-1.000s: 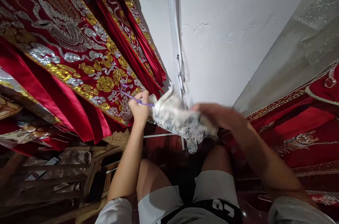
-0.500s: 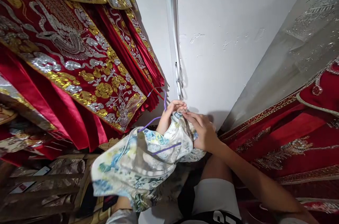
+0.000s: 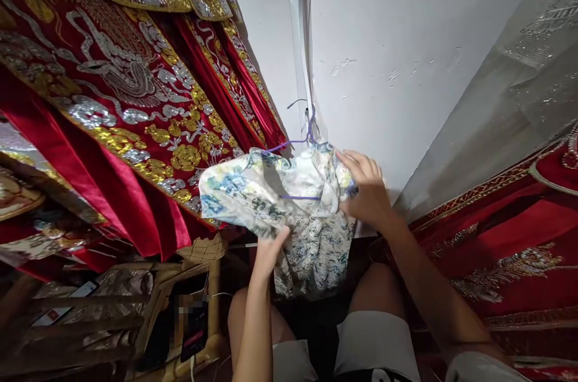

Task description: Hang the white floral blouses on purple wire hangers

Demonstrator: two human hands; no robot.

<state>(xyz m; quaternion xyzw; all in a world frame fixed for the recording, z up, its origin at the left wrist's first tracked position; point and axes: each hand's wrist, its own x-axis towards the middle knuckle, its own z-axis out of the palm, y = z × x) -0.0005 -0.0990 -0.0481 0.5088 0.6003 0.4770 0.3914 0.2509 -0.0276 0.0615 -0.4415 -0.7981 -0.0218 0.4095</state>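
A white garment with blue and yellow flowers (image 3: 275, 195) sits on a purple wire hanger (image 3: 303, 140) in front of the white wall. My right hand (image 3: 368, 192) pinches the garment's right shoulder near the collar. My left hand (image 3: 270, 249) reaches up from below and grips the cloth at its lower edge. The hanger's hook points up toward a thin metal rail (image 3: 307, 56) on the wall. My knees in white shorts (image 3: 356, 346) show beneath.
Red robes with heavy gold and silver embroidery (image 3: 112, 99) hang close on the left. More red embroidered cloth (image 3: 510, 249) lies on the right under a clear plastic cover (image 3: 510, 68). A wooden rack (image 3: 135, 309) holding a phone (image 3: 194, 325) stands at lower left.
The garment has been lifted and spread on the hanger. My left hand let go of the top and dropped to the lower edge. My right hand shifted to the shoulder.
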